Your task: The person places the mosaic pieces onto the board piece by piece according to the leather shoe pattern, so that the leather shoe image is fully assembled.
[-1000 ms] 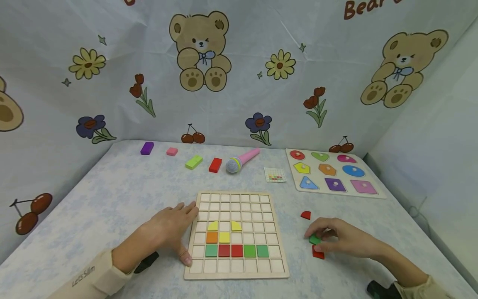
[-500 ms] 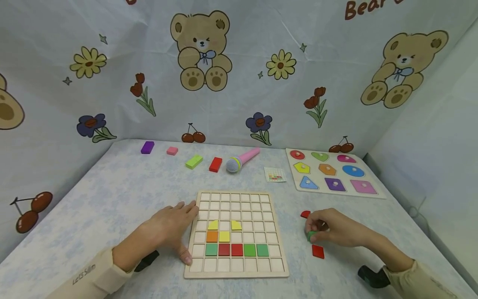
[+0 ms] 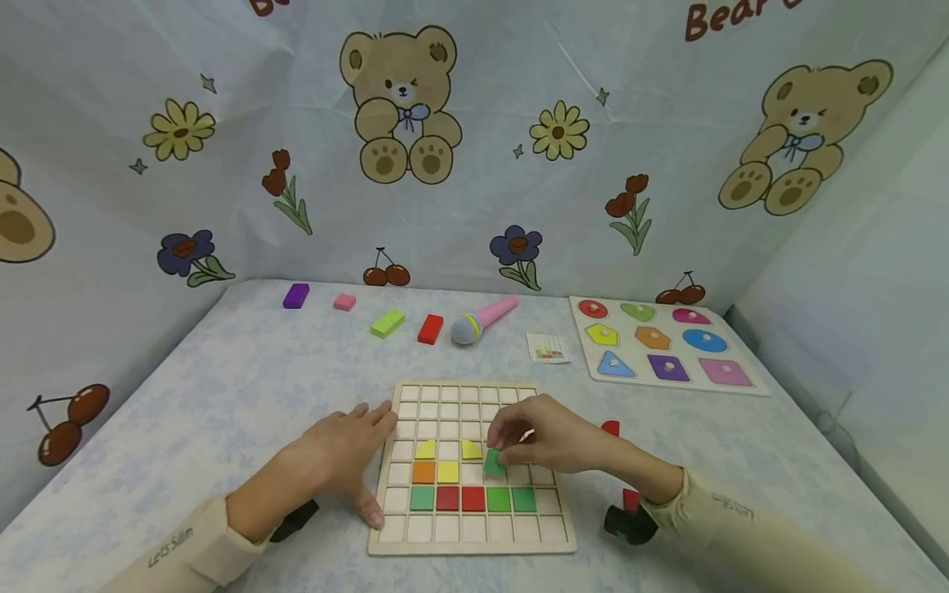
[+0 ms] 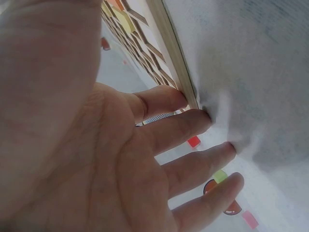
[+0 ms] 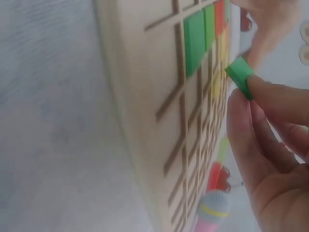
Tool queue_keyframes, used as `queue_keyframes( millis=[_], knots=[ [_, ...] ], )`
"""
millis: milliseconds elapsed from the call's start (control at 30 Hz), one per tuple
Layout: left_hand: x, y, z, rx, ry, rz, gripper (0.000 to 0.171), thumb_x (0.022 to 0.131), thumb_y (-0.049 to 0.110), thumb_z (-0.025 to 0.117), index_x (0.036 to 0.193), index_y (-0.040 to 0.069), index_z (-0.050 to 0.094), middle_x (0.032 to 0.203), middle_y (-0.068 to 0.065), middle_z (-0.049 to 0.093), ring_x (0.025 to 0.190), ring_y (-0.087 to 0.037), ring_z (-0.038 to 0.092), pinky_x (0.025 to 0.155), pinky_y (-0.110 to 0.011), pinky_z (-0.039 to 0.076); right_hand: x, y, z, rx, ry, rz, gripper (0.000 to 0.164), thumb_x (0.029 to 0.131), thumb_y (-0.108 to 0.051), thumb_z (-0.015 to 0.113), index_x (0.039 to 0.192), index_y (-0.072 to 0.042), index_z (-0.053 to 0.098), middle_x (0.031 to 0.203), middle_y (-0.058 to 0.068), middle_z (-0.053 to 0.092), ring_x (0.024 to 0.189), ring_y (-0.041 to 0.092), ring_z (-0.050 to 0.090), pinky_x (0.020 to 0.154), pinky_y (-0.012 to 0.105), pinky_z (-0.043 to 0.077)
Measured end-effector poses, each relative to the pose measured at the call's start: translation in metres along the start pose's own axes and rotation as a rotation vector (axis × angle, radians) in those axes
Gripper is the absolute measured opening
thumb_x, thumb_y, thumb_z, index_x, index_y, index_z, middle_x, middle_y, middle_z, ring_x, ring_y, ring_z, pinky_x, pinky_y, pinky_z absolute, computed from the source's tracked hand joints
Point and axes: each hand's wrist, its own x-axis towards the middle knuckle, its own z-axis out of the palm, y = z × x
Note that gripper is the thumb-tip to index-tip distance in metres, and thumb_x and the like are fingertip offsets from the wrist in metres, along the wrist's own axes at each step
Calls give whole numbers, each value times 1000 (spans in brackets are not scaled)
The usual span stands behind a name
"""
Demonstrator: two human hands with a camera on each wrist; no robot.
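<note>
A wooden grid board (image 3: 470, 547) lies on the table, with a row of green and red square tiles, an orange tile (image 3: 423, 472), a yellow square tile (image 3: 448, 472) and two yellow cut-corner tiles above. My left hand (image 3: 326, 461) rests against the board's left edge, fingers spread and straight, as the left wrist view also shows. Over the right part of the board, my right hand (image 3: 552, 436) pinches a green tile (image 5: 240, 76) between thumb and fingers. In the right wrist view that tile is tilted and raised above the cells.
Red tiles (image 3: 631, 500) lie right of the board, partly behind my right arm. Farther back are a pink toy microphone (image 3: 495, 310), a small pattern card (image 3: 549, 348), several coloured blocks (image 3: 388, 324) and a shape puzzle board (image 3: 670, 342). A bear-printed cloth hangs behind.
My right hand has picked up the green tile from the table on the right and carried it left over the board. The left hand stays in place at the board's edge.
</note>
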Motion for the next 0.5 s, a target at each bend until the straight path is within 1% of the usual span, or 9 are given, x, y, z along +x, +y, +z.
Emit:
queue_keyframes(
  millis=[100,267,500],
  knots=[
    [0,0,1,10,4,0,134,49,67,89,151,-2,34,161,-23,29,144,-49,33,112,-61,35,11,-3,9,-27,-8,-30,9,89,-8,76,95,-12,71,88,-6,70,79,3,63,76,21,58],
    [1,0,1,16,7,-3,135,49,67,89,151,-1,34,161,-23,29,144,-49,33,112,-61,35,21,-7,18,-93,-16,-56,9,88,-6,76,94,-12,73,87,-6,71,78,0,62,75,18,57],
    [1,1,2,20,6,-2,135,49,68,88,151,-1,33,161,-23,29,144,-49,33,112,-61,35,24,-12,25,-231,4,-114,8,88,-5,77,93,-10,77,86,-4,74,77,-3,62,73,14,54]
  ],
)
